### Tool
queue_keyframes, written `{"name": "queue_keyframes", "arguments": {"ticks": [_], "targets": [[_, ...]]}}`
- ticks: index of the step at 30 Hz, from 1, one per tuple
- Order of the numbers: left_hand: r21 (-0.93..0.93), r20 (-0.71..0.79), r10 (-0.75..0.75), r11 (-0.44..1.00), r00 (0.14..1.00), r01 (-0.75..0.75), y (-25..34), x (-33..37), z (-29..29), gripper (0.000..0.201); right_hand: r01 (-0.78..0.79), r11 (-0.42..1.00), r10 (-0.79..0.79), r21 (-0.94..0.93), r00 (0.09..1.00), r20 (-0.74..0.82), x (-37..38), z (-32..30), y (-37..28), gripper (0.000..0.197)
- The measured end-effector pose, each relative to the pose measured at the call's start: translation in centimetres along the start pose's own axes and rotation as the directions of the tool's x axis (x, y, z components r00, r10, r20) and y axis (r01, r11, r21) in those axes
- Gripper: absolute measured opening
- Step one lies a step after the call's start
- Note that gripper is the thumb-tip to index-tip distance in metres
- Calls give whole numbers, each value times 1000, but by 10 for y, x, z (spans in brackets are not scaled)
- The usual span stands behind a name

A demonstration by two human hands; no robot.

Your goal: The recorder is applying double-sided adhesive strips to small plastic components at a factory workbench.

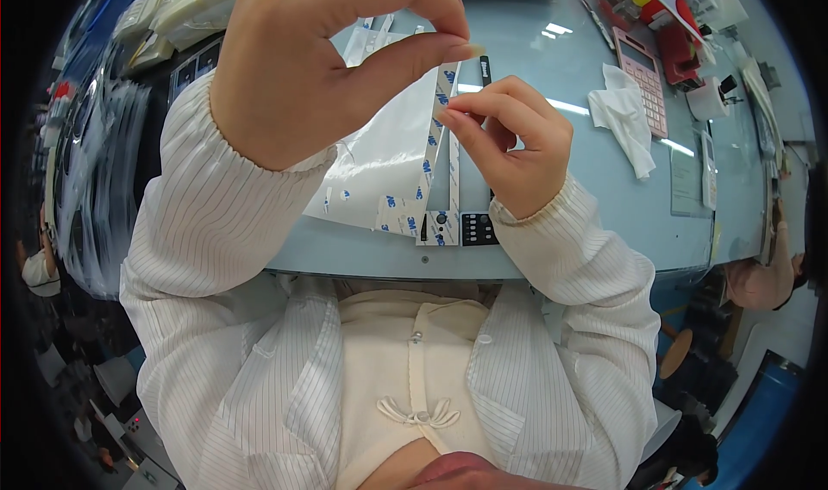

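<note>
My left hand (319, 67) is raised over the table, thumb and forefinger tips pinched together. A white tape strip (435, 128) with blue print runs down from just below those fingertips and looks pinched there. Thumb and forefinger of my right hand (511, 141) close on the strip's right edge, a little lower down. Left of the strip spreads a glossy white sheet (371, 166), partly covered by my left hand and sleeve. More blue-printed tape (397, 215) lies at its near corner. Beside that, near the table edge, is a flat black piece with small pale squares (479, 229).
A crumpled white tissue (623, 119) and a pink calculator (640, 80) lie to the right. Behind them stands a red holder (681, 59). A black pen-like stick (485, 69) lies beyond my right hand. Clear plastic sleeves (103, 179) and bagged packs (177, 15) are stacked at left.
</note>
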State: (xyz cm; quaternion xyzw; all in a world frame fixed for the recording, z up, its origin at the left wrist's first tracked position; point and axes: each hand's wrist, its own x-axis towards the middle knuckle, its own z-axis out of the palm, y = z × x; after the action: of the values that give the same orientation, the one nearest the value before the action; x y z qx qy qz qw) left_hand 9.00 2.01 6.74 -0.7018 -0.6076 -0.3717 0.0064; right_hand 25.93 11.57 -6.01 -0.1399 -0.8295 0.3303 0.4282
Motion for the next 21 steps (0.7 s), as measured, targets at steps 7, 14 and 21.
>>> {"name": "queue_keyframes", "arguments": {"ticks": [7, 14, 21], "targets": [[-75, -29, 203, 976, 979, -205, -38, -18, 21, 62, 22, 999, -24, -46, 998, -49, 4, -3, 1, 12], [-284, 267, -11, 955, 964, 89, -57, -99, 79, 111, 130, 979, -140, -160, 989, -56, 7, -8, -1, 12], [44, 392, 99, 991, 915, -126, -65, -103, 92, 80, 190, 957, -185, -220, 982, 42, 10, -17, -26, 11]]}}
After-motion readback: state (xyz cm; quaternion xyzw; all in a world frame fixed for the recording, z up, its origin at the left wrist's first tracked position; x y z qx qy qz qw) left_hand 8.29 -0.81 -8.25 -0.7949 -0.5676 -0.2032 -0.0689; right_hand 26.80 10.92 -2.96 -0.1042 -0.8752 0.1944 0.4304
